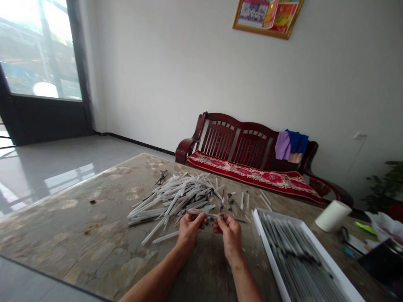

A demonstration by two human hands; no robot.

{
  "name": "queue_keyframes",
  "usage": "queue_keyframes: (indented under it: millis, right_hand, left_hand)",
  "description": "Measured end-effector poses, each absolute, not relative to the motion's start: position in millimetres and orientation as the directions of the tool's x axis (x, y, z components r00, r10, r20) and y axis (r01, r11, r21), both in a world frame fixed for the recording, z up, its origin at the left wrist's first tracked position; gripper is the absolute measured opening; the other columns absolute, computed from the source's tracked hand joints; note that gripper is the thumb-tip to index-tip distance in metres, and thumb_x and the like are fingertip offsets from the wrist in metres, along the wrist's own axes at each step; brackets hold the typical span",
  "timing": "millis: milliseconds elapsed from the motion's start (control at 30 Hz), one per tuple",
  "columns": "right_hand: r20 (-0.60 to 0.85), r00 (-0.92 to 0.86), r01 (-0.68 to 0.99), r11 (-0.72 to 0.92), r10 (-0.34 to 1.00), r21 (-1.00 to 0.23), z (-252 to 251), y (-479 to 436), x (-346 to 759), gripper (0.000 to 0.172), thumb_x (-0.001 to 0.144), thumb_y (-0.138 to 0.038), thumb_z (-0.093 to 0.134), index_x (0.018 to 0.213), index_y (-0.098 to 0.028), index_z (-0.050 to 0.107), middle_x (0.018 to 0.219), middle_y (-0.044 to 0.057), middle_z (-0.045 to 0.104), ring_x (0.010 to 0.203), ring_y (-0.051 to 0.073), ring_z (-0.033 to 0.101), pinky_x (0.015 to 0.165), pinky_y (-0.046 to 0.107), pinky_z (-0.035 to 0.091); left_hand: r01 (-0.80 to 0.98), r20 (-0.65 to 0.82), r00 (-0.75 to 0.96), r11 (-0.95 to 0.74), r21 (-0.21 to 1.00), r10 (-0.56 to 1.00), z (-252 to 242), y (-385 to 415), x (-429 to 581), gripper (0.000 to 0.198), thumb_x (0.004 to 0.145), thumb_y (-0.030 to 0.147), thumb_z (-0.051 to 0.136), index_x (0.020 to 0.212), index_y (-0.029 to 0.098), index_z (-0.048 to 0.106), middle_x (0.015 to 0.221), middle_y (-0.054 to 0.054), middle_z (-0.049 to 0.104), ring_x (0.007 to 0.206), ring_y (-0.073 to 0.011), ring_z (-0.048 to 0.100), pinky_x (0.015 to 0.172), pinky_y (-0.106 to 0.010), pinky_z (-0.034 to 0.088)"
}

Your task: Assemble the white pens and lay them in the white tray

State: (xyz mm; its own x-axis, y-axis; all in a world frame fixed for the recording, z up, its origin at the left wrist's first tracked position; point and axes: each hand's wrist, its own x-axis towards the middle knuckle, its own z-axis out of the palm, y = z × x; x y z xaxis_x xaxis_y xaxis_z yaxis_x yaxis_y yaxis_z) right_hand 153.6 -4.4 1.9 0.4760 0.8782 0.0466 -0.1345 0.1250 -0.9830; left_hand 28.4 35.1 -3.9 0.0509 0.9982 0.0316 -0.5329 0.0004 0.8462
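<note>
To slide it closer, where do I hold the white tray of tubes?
Pinch the long left rim of the white tray from the left with your right hand: that raised edge is straight, bare and nearest, while tubes fill the inside.

pen barrels (170,197): plastic, smooth | tabletop (69,235): stone, glossy | bench (185,149): wood, glossy

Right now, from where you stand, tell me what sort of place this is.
Likely a home sitting room used for handwork: a dark wooden slatted bench with a red cushion, a framed picture on the wall, and a stone-topped table heaped with slender white tubes.
</note>
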Motion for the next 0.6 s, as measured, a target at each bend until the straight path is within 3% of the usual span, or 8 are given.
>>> queue_keyframes:
  millis: [200,333,467,600]
  right_hand:
    - [-0.182,0.462,-0.402,0.022,0.868,-0.916,1.9,-4.6,151.5,0.037,0.052,-0.037,0.084,0.077,-0.017,0.065,0.06,0.0,0.069,0.052,0.016,0.064,0.047,0.025,0.051]
    - [-0.149,0.369,-0.54,0.081,0.918,-0.838,4.6,-10.9,143.8,0.035,0.058,-0.035,0.085,0.082,-0.018,0.067,0.069,0.0,0.071,0.059,0.013,0.065,0.053,0.021,0.052]
    - [-0.133,0.282,-0.571,0.055,0.95,-0.819,2.9,-15.2,129.1,0.035,0.061,-0.036,0.086,0.083,-0.017,0.067,0.067,-0.002,0.069,0.054,0.008,0.06,0.045,0.015,0.044]
    - [-0.121,0.427,-0.491,0.117,0.896,-0.863,15.7,-11.5,151.3,0.035,0.064,-0.044,0.08,0.082,-0.019,0.063,0.074,0.0,0.071,0.055,0.011,0.064,0.042,0.017,0.041]
  left_hand:
    - [-0.502,0.105,0.041,-0.071,0.862,0.994,-1.5,27.7,28.8,0.038,0.059,0.044,0.082,0.072,0.015,0.062,0.055,-0.001,0.066,0.049,-0.015,0.06,0.044,-0.023,0.047]
    - [-0.503,0.078,0.057,-0.038,0.863,0.995,-1.4,25.9,28.4,0.038,0.06,0.043,0.082,0.078,0.015,0.064,0.06,-0.003,0.069,0.055,-0.0171,0.064,0.047,-0.023,0.048]
    - [-0.448,0.119,0.12,-0.054,0.893,0.986,-2.8,25.3,29.9,0.035,0.062,0.041,0.08,0.078,0.014,0.065,0.057,0.001,0.065,0.047,-0.0127,0.057,0.043,-0.021,0.044]
    - [-0.363,0.166,0.203,-0.083,0.928,0.965,-8.0,24.5,33.0,0.041,0.061,0.039,0.077,0.092,0.016,0.064,0.067,0.0,0.067,0.047,-0.0128,0.056,0.039,-0.021,0.042]
